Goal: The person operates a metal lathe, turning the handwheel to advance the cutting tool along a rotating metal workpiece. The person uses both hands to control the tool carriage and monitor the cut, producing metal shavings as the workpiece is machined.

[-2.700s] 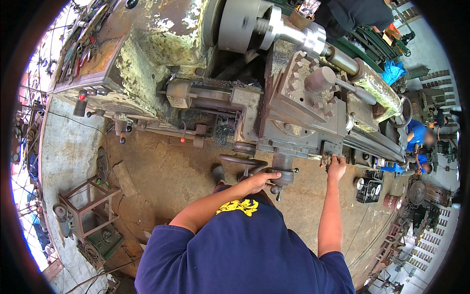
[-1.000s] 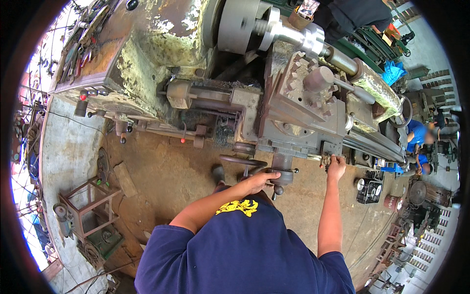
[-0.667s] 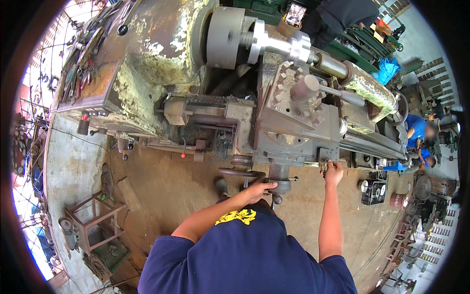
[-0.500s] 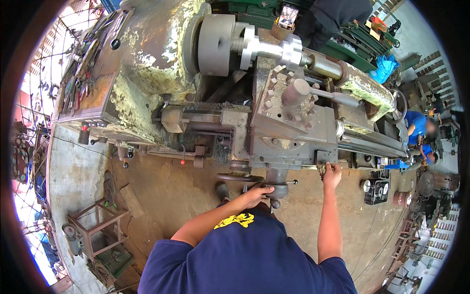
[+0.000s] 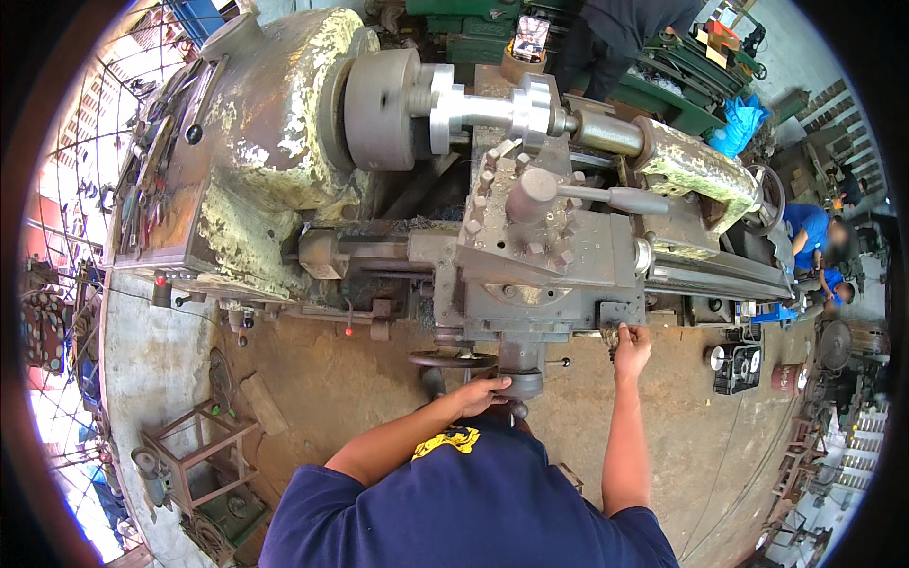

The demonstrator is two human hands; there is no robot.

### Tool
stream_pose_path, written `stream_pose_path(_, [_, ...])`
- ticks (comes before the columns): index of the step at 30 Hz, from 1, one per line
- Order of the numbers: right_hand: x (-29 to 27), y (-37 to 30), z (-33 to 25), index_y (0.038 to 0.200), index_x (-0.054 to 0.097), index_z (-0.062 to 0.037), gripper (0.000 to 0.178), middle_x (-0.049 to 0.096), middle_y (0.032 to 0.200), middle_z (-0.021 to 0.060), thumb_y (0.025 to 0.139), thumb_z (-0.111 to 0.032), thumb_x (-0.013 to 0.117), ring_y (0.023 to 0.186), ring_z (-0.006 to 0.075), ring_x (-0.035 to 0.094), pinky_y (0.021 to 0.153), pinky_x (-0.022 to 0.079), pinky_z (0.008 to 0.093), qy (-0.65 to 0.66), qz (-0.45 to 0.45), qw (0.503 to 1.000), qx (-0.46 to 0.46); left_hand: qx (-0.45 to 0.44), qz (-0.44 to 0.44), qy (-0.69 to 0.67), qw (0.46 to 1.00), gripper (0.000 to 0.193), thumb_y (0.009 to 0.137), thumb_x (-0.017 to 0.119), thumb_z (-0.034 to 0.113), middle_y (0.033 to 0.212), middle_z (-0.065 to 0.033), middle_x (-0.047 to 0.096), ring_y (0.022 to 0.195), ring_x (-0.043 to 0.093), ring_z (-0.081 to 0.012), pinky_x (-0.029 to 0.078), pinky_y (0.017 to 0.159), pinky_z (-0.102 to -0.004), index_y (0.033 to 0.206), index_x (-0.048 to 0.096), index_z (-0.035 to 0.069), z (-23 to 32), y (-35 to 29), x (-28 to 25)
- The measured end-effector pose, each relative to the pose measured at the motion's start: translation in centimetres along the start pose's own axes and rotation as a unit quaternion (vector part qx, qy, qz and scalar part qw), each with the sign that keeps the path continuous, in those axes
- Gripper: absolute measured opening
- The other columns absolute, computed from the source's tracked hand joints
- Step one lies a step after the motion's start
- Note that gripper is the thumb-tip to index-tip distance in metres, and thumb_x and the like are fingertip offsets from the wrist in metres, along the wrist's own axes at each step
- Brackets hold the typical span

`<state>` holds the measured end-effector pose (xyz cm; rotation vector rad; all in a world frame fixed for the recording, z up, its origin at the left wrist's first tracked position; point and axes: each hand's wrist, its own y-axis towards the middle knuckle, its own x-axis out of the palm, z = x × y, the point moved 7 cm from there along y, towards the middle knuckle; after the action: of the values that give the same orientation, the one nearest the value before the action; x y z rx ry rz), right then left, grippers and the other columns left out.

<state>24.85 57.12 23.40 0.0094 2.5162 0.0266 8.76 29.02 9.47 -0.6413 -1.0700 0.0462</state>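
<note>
A metal lathe fills the upper middle. Its grey chuck [image 5: 382, 111] and the tailstock [image 5: 689, 161] hold a shiny metal workpiece [image 5: 488, 111] with wide flanges. Below it stands the tool post [image 5: 519, 222], with several square-headed bolts and a long clamping lever [image 5: 625, 199]. My left hand [image 5: 478, 398] is closed on the rim of a small round handwheel [image 5: 520, 382] at the carriage front, thumb on top. My right hand [image 5: 632, 352] is closed around a small dark crank handle [image 5: 609, 337] at the slide's right corner; the fingers partly hide it.
A larger handwheel [image 5: 453, 360] sits left of my left hand. Loose tools [image 5: 156, 170] cover the headstock top. A metal frame stand [image 5: 204, 450] is on the floor at left, a black crate [image 5: 737, 367] at right. Other people [image 5: 805, 232] are at the far right; another [image 5: 620, 43] stands behind the lathe.
The head view has shifted, so the lathe sits further left in the picture. Both hands keep their places on the handwheel and the crank handle.
</note>
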Motion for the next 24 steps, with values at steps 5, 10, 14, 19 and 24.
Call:
stream_pose_path(5, [0.0, -0.4, -0.4, 0.082, 0.066, 0.0018, 0.018, 0.062, 0.059, 0.0066, 0.087, -0.015, 0.071, 0.051, 0.012, 0.053, 0.05, 0.043, 0.0316, -0.007, 0.005, 1.0, -0.019, 0.01, -0.011, -0.005, 1.0, 0.066, 0.094, 0.064, 0.034, 0.142, -0.0116, 0.051, 0.132, 0.047, -0.0272, 0.031, 0.113, -0.0468, 0.146, 0.037, 0.004, -0.1, 0.1, -0.1])
stream_pose_path(10, [0.2, -1.1, -1.3, 0.09, 0.065, -0.0012, 0.013, 0.057, 0.064, 0.0073, 0.083, -0.011, 0.071, 0.059, 0.0234, 0.055, 0.057, 0.045, 0.0362, -0.142, 0.002, 0.984, -0.112, 0.012, 0.039, -0.017, 0.999, 0.066, 0.091, 0.068, 0.029, 0.139, -0.0138, 0.052, 0.131, 0.048, -0.0293, 0.033, 0.112, -0.0479, 0.144, 0.038, 0.003, 0.0, -0.3, -0.4])
stream_pose_path(14, [0.3, -5.3, -4.8, 0.098, 0.064, -0.0046, 0.018, 0.053, 0.074, 0.0087, 0.081, -0.006, 0.069, 0.074, 0.0292, 0.053, 0.068, 0.043, 0.043, -0.189, 0.057, 0.923, -0.331, 0.031, 0.056, -0.003, 0.998, 0.071, 0.089, 0.072, 0.027, 0.14, -0.0147, 0.05, 0.13, 0.047, -0.0306, 0.034, 0.112, -0.0488, 0.145, 0.036, 0.002, 0.6, -0.6, -0.2])
stream_pose_path(19, [3.8, -12.1, -5.0, 0.107, 0.062, 0.0006, 0.029, 0.061, 0.093, 0.016, 0.083, -0.012, 0.071, 0.09, 0.0328, 0.059, 0.079, 0.048, 0.0444, 0.019, -0.195, 0.957, -0.213, 0.023, 0.1, 0.01, 0.995, 0.076, 0.084, 0.076, 0.031, 0.139, -0.0125, 0.05, 0.126, 0.051, -0.0284, 0.042, 0.103, -0.0475, 0.144, 0.037, 0.005, 1.2, -1.4, 0.5])
stream_pose_path(24, [7.1, -17.2, -3.0, 0.143, 0.032, 0.0115, 0.088, 0.05, 0.132, 0.0337, 0.083, -0.037, 0.075, 0.126, 0.0414, 0.051, 0.106, 0.04, 0.0426, 0.05, -0.386, 0.921, 0.023, 0.014, 0.14, 0.06, 0.988, 0.068, 0.086, 0.075, 0.033, 0.126, -0.0068, 0.058, 0.111, 0.056, -0.0215, 0.048, 0.076, -0.0355, 0.141, 0.043, 0.009, 1.8, -2.3, 1.0])
